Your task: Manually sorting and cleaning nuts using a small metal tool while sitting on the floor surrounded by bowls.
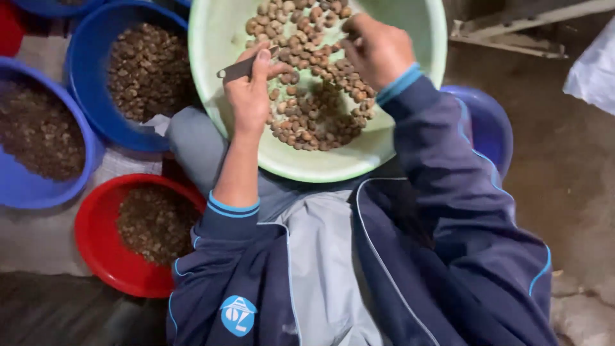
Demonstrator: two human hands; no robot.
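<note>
A pale green basin [359,150] rests on my lap, holding several brown and tan nuts [314,109]. My left hand [248,90] is over the basin's left side, closed around a small metal blade [234,68] that points left past the rim. My right hand [377,48] reaches into the nuts near the basin's top right, its fingers curled down among them. Whether those fingers pinch a nut is hidden. Both arms wear dark blue sleeves with light blue trim.
To the left stand two blue bowls [90,96] [19,186] and a red bowl [96,243], each holding dark brown nuts or shells. Another blue bowl [490,125] sits behind my right arm. Bare floor lies on the right, with a white sack [592,70] at the edge.
</note>
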